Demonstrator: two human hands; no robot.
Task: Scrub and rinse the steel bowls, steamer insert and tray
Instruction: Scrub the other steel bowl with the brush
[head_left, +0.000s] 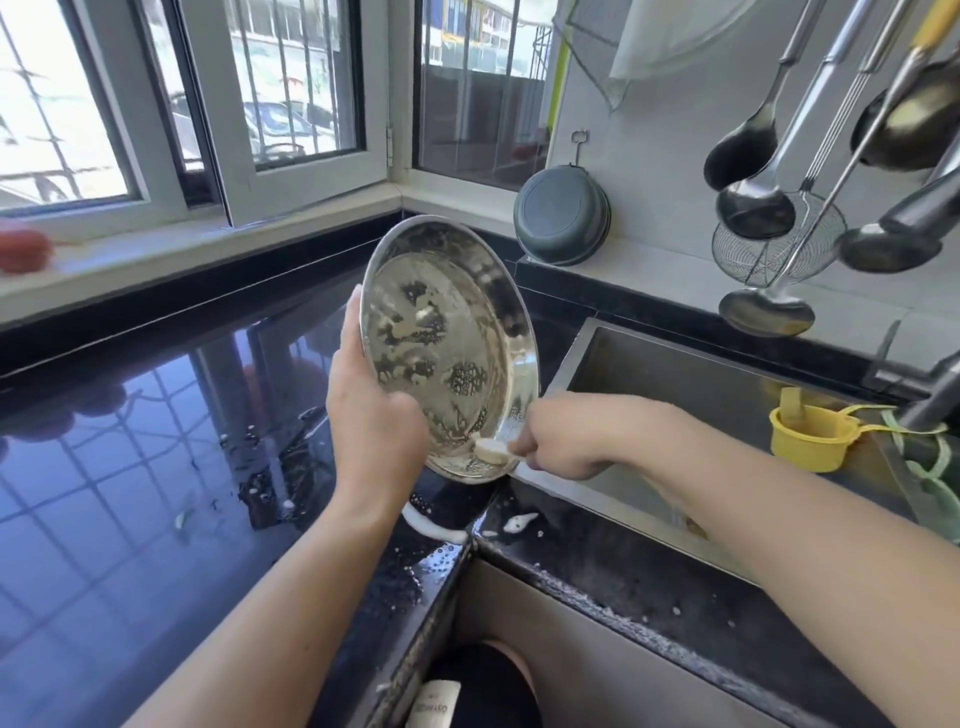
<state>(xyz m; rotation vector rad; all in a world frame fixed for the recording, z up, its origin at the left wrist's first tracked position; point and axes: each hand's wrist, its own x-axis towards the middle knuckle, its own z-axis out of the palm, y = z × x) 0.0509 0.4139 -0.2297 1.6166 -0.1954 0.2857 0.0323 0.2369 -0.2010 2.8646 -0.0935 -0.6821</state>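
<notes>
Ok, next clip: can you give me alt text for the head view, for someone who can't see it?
A person's left hand holds a soapy steel tray tilted up above a wet black counter, while the right hand scrubs its lower rim with a small sponge. A steel sink lies to the right, with ladles hanging on the wall above it.

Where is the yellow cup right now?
In the head view the yellow cup sits at the right, inside the sink near its far right end, just below the faucet and beyond the right hand.
</notes>
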